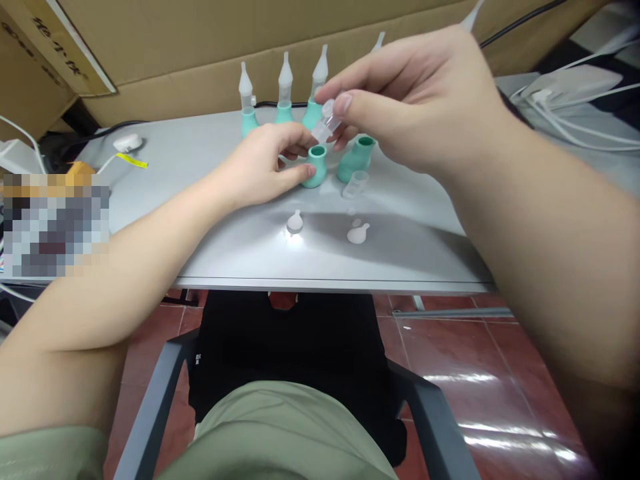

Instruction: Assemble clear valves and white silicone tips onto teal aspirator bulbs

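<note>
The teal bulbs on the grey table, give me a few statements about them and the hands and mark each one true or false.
1. The left hand grips a teal bulb standing on the grey table. True.
2. The right hand is resting flat on the table. False: it is raised, pinching a small clear piece in its fingertips.
3. Assembled bulbs with clear tips stand in a row at the back. True.
4. The second open teal bulb already carries a tip. False: its mouth is open.
5. Two small white tips lie loose near the front edge. True.
</note>
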Tool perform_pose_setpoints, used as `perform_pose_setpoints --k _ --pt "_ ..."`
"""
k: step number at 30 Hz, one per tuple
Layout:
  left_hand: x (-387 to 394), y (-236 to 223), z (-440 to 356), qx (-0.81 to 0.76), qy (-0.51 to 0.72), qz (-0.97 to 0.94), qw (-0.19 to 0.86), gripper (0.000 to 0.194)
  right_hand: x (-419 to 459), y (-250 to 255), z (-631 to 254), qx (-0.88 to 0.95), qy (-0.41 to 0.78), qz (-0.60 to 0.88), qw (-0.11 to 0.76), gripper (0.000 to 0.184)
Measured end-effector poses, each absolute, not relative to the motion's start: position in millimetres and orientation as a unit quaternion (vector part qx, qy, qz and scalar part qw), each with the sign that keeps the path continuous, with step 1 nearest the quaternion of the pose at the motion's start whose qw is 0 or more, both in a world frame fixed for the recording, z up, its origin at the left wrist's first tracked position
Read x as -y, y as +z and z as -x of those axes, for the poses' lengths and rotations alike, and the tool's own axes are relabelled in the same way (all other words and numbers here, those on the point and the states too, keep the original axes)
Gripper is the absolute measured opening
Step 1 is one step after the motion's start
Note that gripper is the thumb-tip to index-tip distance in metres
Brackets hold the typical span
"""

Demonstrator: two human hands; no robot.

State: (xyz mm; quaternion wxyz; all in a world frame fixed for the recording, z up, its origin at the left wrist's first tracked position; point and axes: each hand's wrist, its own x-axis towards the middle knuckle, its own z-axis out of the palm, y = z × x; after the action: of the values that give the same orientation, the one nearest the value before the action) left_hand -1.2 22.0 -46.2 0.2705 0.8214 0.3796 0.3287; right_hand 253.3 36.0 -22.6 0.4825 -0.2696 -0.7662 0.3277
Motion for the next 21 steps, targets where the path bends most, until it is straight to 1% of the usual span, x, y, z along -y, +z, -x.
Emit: perform_pose_setpoints --k 3,5,8,11,13,17,19,21 --pt "-21.4 -44.7 0.2 -0.38 0.337 -0.815 0.278 0.016 -35.2 -23.1 -251.8 0.765 0.332 0.26 0.486 0.018" --pt "-22.1 -45.1 -0.4 -0.381 0.337 -0.813 0.282 0.018 -34.8 -23.8 -250.3 0.763 0.336 0.255 0.491 0.019" --pt "-22.5 -47.1 -2.4 -0.384 0.338 -0.815 0.273 0.025 -34.7 -24.8 -247.9 0.762 0.35 0.234 0.492 0.028" --pt "-21.1 -48.5 -5.1 -0.385 0.347 -0.811 0.273 0.024 -35.4 -25.1 -247.0 0.752 0.351 0.245 0.502 0.034" --pt "-19.7 -48.2 -6.1 -0.381 0.36 -0.797 0.298 0.023 -36.3 -24.9 -247.8 0.744 0.343 0.264 0.509 0.032" --pt "-17.0 -45.0 -5.0 -0.372 0.399 -0.762 0.347 0.028 -38.1 -24.4 -251.0 0.746 0.341 0.255 0.511 0.02" --pt "-15.2 -43.3 -4.1 -0.377 0.406 -0.748 0.366 0.028 -38.2 -24.2 -251.3 0.743 0.34 0.26 0.515 0.02" --pt "-12.7 -42.0 -4.0 -0.39 0.393 -0.728 0.405 0.022 -37.4 -24.3 -250.1 0.735 0.343 0.277 0.515 0.022"
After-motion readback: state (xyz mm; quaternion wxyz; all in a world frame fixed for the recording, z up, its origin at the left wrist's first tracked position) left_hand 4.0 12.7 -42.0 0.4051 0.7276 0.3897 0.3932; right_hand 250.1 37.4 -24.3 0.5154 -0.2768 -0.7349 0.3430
